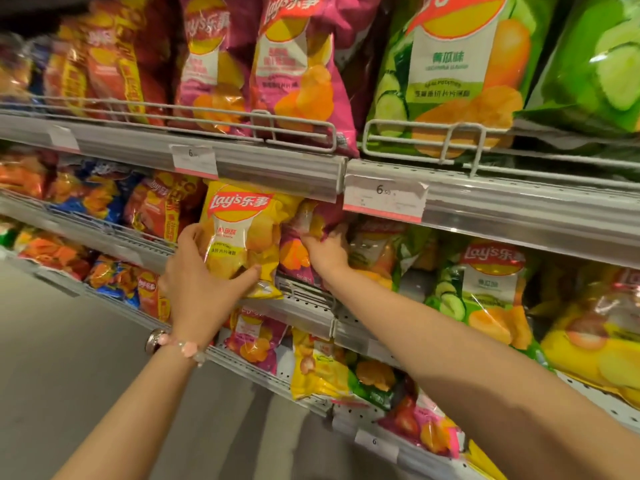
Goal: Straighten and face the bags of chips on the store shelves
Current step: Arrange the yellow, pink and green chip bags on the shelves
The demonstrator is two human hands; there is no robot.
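A yellow Lay's chip bag (239, 233) stands upright at the front of the middle shelf (304, 303), its front label facing me. My left hand (197, 282) grips its lower left side, thumb across the front near the bottom. Just to the right, my right hand (327, 249) reaches into the shelf and pinches a purple-pink chip bag (294, 251) that sits beside and slightly behind the yellow one. A beaded bracelet is on my left wrist.
The top shelf holds red, pink (298, 64) and green cucumber bags (450, 74) behind wire rails (298, 128). Green bags (485, 292) fill the middle shelf to the right. Lower shelves carry mixed bags. Price tags (384, 197) hang on the shelf edges. Grey floor lies at the lower left.
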